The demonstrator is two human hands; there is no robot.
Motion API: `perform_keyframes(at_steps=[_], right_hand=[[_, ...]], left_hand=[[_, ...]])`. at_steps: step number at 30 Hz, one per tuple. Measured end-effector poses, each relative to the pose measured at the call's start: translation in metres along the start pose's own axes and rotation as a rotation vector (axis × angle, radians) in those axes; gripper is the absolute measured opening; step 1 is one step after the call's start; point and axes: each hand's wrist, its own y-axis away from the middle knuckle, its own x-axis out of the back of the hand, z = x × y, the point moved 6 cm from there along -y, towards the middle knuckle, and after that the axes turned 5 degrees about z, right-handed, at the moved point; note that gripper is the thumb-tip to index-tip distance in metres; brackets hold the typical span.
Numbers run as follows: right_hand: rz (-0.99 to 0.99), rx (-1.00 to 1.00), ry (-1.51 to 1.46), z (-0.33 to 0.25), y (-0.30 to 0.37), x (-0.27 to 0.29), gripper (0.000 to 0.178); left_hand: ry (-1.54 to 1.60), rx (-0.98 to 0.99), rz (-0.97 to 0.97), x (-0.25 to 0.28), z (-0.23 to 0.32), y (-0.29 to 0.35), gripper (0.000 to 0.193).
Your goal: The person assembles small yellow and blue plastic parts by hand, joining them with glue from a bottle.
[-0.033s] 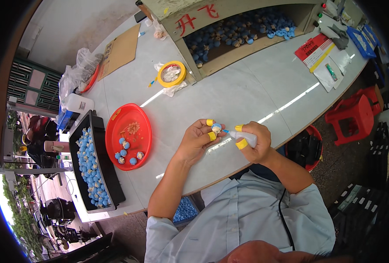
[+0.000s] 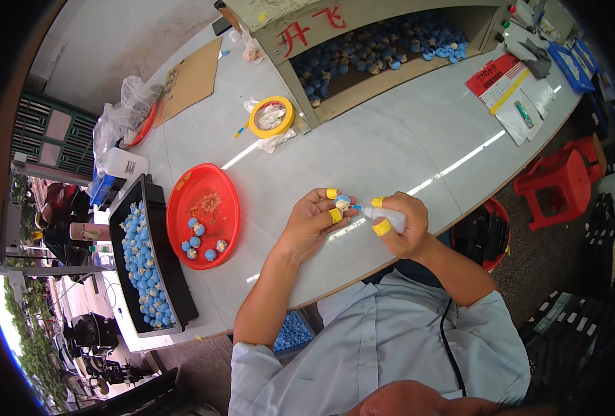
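Observation:
Between the yellow-wrapped thumb and finger of my left hand (image 2: pixel 310 223) is a small blue and cream toy head (image 2: pixel 343 203), held above the table. My right hand (image 2: pixel 408 225), also with yellow tape on its fingertips, is closed round a small whitish squeeze bottle (image 2: pixel 392 219). The bottle's thin blue tip points left and meets, or almost meets, the toy head; I cannot tell which. To the left, a round red plastic tray (image 2: pixel 230 208) holds several similar blue pieces (image 2: pixel 194 242) and some thin orange-brown bits.
A black bin (image 2: pixel 186 305) full of blue pieces stands at the left table edge. Beyond my hands are a yellow tape roll (image 2: pixel 254 125) and a box-like shelf (image 2: pixel 290 87) heaped with blue parts. Papers (image 2: pixel 496 82) lie far right; a red stool (image 2: pixel 553 187) stands on the floor.

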Motion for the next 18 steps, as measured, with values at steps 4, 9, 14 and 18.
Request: perform_keyframes(at_steps=[4, 9, 14, 18], right_hand=[[0.001, -0.013, 0.009, 0.0015, 0.0004, -0.0014, 0.021], [0.005, -0.011, 0.020, 0.0013, -0.0001, -0.0016, 0.023], [-0.011, -0.018, 0.031, 0.0013, 0.0007, -0.0009, 0.023], [-0.015, -0.024, 0.023, 0.0009, 0.0010, -0.0001, 0.023]], left_hand=[[0.007, -0.001, -0.014, -0.0005, 0.0003, 0.0004, 0.034], [-0.001, 0.001, -0.005, -0.0009, 0.0000, 0.0010, 0.034], [0.006, -0.002, -0.006, -0.0001, -0.0002, 0.0010, 0.034], [-0.001, 0.003, -0.001, -0.0007, 0.0003, 0.0009, 0.034]])
